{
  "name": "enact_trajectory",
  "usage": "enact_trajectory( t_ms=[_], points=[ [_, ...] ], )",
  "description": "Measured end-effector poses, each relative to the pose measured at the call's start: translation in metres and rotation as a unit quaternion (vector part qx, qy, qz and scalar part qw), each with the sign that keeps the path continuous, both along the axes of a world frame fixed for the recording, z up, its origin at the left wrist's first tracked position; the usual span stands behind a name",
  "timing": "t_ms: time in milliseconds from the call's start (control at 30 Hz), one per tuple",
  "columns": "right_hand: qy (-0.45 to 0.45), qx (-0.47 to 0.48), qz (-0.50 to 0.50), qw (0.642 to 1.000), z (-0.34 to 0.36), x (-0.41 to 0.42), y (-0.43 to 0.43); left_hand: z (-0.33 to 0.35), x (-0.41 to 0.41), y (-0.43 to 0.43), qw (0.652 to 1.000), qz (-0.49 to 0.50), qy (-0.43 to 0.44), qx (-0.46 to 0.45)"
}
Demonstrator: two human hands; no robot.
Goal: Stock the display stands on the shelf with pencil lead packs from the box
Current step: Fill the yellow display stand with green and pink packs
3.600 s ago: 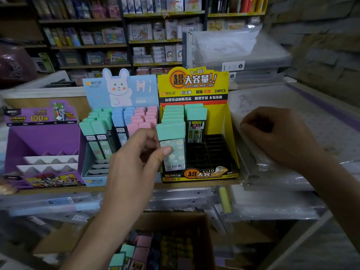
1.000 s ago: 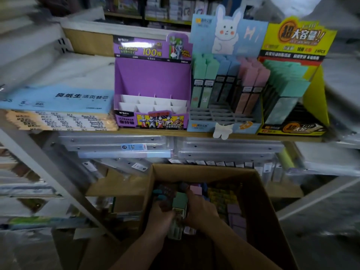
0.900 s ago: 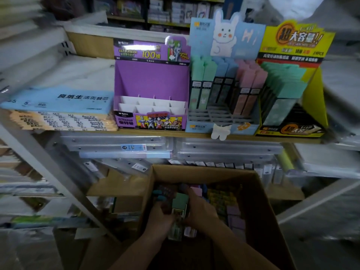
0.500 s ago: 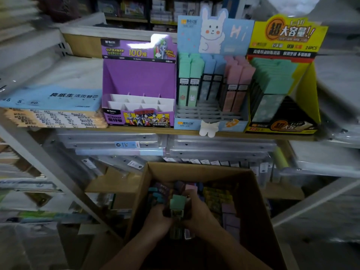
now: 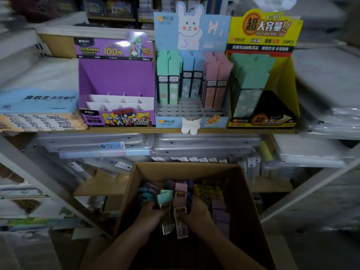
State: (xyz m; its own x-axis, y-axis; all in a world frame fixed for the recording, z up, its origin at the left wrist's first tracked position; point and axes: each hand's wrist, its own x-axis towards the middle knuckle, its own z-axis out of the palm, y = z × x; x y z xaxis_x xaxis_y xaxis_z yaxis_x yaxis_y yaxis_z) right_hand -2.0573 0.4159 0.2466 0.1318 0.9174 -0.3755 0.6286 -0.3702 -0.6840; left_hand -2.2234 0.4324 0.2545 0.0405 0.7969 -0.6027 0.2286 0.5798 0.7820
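Both hands are down inside the brown cardboard box (image 5: pixel 128 193) on the floor. My left hand (image 5: pixel 150 216) grips a green-capped lead pack (image 5: pixel 165 203). My right hand (image 5: pixel 196 213) grips a pink-capped lead pack (image 5: pixel 180 201) right beside it. More loose packs in purple, yellow and teal fill the box behind them. On the wooden shelf (image 5: pixel 136 130) above stand three displays: a purple stand (image 5: pixel 115 75) with empty white slots, a blue bunny stand (image 5: pixel 191 117) partly filled with green, blue and pink packs, and a yellow stand (image 5: pixel 288 80) with green packs at its left.
Stacks of paper refills (image 5: pixel 39 110) lie left of the purple stand. Clear plastic folders (image 5: pixel 194 145) fill the shelf under the displays, just behind the box. White metal shelf struts (image 5: pixel 44 184) slant down on both sides of the box.
Earlier my left hand set a green pack in the yellow stand. Since then both hands have dropped into the box; over the last second a pink pack has come up beside the green one.
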Motion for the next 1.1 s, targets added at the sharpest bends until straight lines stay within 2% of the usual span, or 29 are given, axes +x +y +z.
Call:
enact_trajectory(
  t_ms=[267, 467, 667, 767, 933, 1100],
  points=[
    [0.064, -0.028, -0.112, 0.991, 0.007, -0.01, 0.008, -0.008, 0.006, 0.001, 0.998, 0.023, -0.04, -0.044],
    [0.094, -0.042, -0.136, 0.985, 0.007, -0.008, 0.007, -0.009, 0.006, 0.001, 0.996, 0.039, -0.057, -0.055],
    [0.18, -0.063, -0.123, 0.974, 0.006, -0.009, 0.007, -0.003, 0.007, -0.001, 0.992, 0.041, -0.108, -0.051],
    [0.231, -0.045, -0.149, 0.96, 0.007, -0.007, 0.006, 0.006, 0.008, -0.002, 0.988, 0.03, -0.143, -0.05],
    [0.307, -0.087, -0.149, 0.936, 0.022, 0.009, 0.002, 0.021, 0.009, -0.003, 0.983, 0.022, -0.179, -0.028],
    [0.416, -0.066, -0.153, 0.894, 0.038, 0.014, -0.006, 0.035, 0.022, -0.01, 0.972, 0.027, -0.232, 0.004]
  ],
)
